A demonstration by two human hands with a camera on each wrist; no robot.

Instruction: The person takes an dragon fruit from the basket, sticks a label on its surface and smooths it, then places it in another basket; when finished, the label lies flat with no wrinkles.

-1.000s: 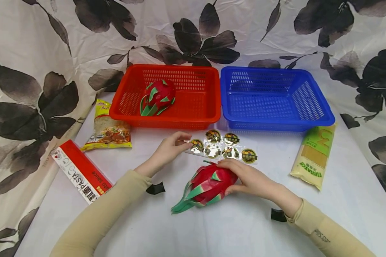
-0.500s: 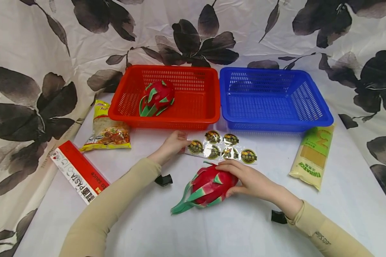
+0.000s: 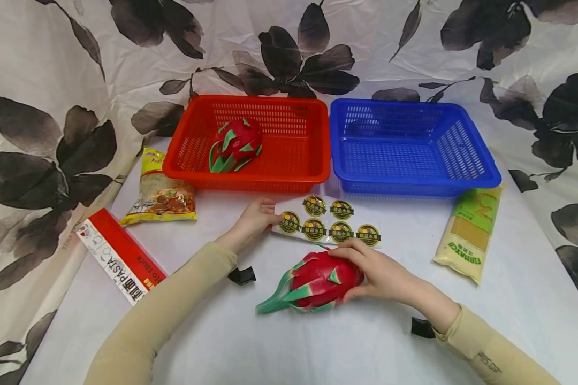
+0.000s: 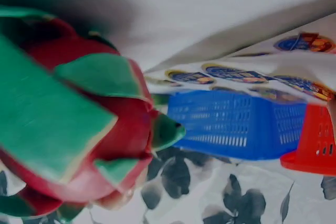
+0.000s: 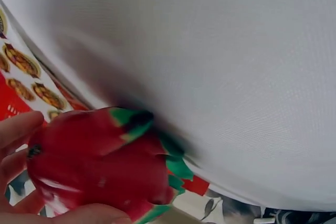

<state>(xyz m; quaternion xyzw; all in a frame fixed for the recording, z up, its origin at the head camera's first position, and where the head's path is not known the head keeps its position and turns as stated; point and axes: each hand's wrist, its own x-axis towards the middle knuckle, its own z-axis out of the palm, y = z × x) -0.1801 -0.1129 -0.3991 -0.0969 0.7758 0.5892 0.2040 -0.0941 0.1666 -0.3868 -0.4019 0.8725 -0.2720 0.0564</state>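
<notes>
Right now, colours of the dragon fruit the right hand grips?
Red dragon fruit, green leaves; best in head view.

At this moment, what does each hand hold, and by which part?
The left hand holds the sticker sheet at its left edge; the right hand grips the dragon fruit by its rounded end, opposite the long green tip.

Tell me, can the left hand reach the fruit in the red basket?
Probably yes: the left hand holds the sticker sheet but could let go; the red basket is open-topped and nothing covers the fruit inside.
</notes>
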